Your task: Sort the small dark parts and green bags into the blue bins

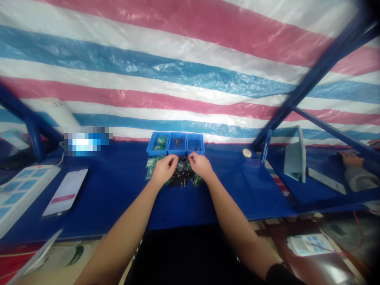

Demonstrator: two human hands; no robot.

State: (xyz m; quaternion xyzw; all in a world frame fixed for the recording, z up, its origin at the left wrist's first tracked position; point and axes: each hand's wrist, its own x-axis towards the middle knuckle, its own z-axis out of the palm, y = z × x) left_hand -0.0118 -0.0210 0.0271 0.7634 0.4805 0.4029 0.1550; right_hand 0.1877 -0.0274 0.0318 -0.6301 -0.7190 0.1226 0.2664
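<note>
Both my hands meet over a small heap of green circuit boards and dark parts (182,177) on the blue table (124,190). My left hand (164,169) is curled, its fingertips pinched at the top of the heap. My right hand (201,164) is curled the same way, its fingertips pinching close to the left hand's. What the fingers hold is too small to name. Just behind the hands stand three joined blue bins (175,143), the left one with green boards, the middle one with small dark parts.
A phone (65,192) lies at the left, beside a white power strip (20,190). A small white round object (246,152) sits at the right by a blue frame post. Another person's hand (352,159) rests on the neighbouring table at far right. A striped tarpaulin hangs behind.
</note>
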